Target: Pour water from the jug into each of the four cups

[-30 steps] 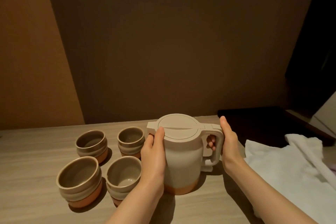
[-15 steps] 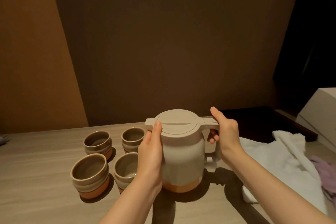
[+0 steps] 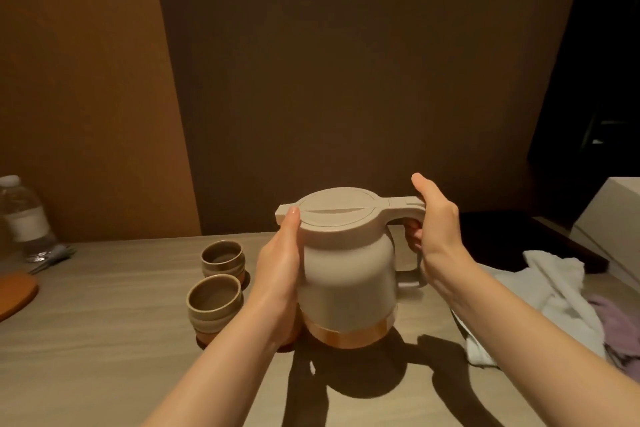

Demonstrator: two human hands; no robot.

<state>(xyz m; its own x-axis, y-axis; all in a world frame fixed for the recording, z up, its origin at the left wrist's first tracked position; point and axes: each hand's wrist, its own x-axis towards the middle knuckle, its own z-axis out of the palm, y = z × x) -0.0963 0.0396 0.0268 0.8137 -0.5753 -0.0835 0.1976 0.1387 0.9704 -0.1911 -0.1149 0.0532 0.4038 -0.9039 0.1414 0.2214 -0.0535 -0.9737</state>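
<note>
Jug sits centre of bench, lifted clear or nearly so; base band copper-coloured, shadow falls beneath it toward you. Can't tell for sure if base touches bench.

R hand: fingers wrapped round the handle on jug's right, thumb up along top bar. Closed grip on handle. L hand: flat, fingers together, palm pressed to jug's left wall, fingertip up at spout lip. Supporting, not pinching.

Cups: only two clear in view, far cup and near cup, both left of jug, upright, look empty (interiors dim, not certain). Other two prob. hidden behind L forearm; can't confirm.

Handling, judged: jug body looks ceramic or coated, smooth, rigid; likely heavy if full. Two-hand hold makes sense. Lid is on, flat w/ a ridge; whether it's locked or must turn to open spout, can't tell. Take wt on handle w/ R hand, keep L palm low on the wall to steer tilt. Smooth glaze = slip risk if palm damp. Cups small, ribbed, fragile; close together, so spout knock could tip one.

Progress: pour not begun, est. Spout points left toward cups, good.

Elsewhere: white towel on right, water bottle far left, well apart from jug.
</note>
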